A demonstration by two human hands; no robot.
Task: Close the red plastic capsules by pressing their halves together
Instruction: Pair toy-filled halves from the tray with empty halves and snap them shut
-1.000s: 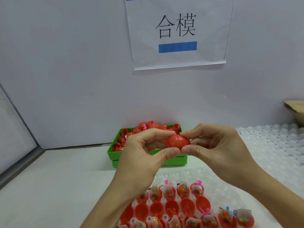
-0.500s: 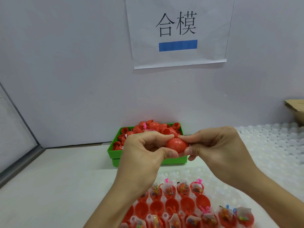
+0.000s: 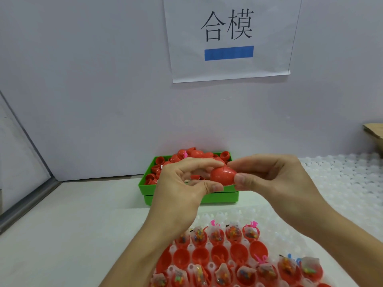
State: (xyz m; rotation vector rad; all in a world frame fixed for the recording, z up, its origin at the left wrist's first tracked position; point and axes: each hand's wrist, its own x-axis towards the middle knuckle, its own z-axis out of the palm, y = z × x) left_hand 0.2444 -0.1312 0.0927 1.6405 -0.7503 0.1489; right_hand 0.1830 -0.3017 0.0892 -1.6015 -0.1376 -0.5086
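A white tray (image 3: 342, 183) holds open red halves (image 3: 219, 253); behind sits a green bin (image 3: 186, 195). Above it, the left hand (image 3: 182, 189) and right hand (image 3: 275, 179) pinch one capsule (image 3: 222, 175), its seam apparently closed. Next: probably drop it in the bin.

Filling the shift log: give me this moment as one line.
step: pressing halves | left hand: grip on red capsule | right hand: grip on capsule | seam: visible | green bin: behind
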